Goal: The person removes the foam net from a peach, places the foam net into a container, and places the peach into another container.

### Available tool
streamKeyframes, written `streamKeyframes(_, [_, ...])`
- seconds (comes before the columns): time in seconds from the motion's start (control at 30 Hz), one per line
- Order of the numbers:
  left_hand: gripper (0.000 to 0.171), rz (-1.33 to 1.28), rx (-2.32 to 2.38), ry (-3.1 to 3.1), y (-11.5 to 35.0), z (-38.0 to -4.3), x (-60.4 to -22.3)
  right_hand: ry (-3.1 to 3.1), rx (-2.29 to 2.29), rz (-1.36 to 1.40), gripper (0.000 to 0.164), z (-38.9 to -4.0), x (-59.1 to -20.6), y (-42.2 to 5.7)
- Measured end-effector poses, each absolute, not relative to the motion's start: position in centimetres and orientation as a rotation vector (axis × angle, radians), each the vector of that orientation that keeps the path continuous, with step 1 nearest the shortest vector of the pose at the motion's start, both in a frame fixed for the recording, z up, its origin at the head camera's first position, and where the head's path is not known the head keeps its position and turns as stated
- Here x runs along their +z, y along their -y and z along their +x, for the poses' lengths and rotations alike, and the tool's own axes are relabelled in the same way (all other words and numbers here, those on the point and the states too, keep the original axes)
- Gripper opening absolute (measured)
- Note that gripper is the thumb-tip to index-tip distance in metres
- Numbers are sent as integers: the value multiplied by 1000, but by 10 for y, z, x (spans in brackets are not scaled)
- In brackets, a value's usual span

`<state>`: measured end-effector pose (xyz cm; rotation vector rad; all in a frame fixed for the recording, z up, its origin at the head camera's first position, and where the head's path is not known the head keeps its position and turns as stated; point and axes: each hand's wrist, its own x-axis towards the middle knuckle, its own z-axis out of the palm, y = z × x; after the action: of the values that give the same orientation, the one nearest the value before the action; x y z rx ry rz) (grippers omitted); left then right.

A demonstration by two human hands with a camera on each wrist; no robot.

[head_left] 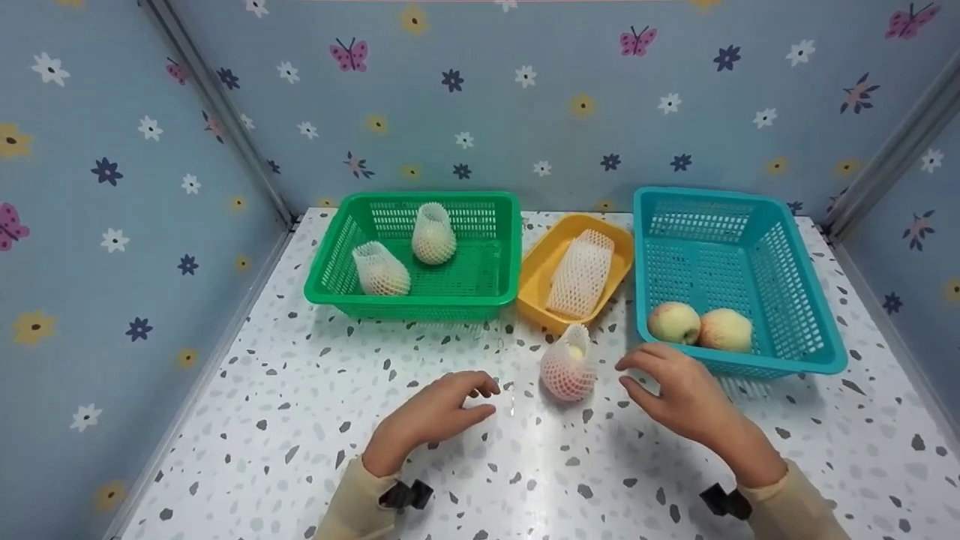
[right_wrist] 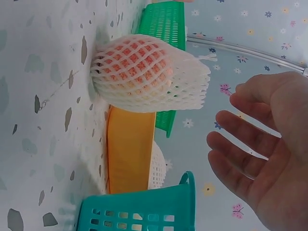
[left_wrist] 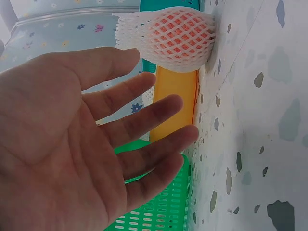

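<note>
Head view: a netted peach (head_left: 568, 371) sits on the speckled worktop (head_left: 247, 465), between the left hand (head_left: 442, 409) and the right hand (head_left: 679, 390), apart from both. Both hands have loosely bent, relaxed fingers with gaps between thumb and fingers. Just beyond the peach, a yellow tray (head_left: 540, 277) contains white foam net sleeves (head_left: 581, 274). To its left, a green basket (head_left: 465, 301) contains two wrapped fruits (head_left: 384, 271); to its right, a blue basket (head_left: 701, 270) contains two bare peaches (head_left: 725, 331), side by side at the near edge. Left wrist view: palm visible, fingers spread; the thumb tip appears next to the net's edge. Right wrist view: fingers gently curved, well apart from the netted peach, which stands with its base on the worktop and the sleeve's loose end upward; reddish skin shows through the mesh.
</note>
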<state>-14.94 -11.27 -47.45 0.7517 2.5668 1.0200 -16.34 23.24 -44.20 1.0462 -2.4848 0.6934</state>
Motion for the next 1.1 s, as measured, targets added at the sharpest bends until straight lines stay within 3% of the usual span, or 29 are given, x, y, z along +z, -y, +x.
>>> streamKeyframes(0.63, [23, 890, 1064, -2718, 82, -161, -489, 2576, 677, 1062, 31, -174, -431, -209])
streamKeyframes(1.1, [23, 852, 1021, -2567, 56, -159, -500, 2820, 629, 1080, 57, -202, -428, -179])
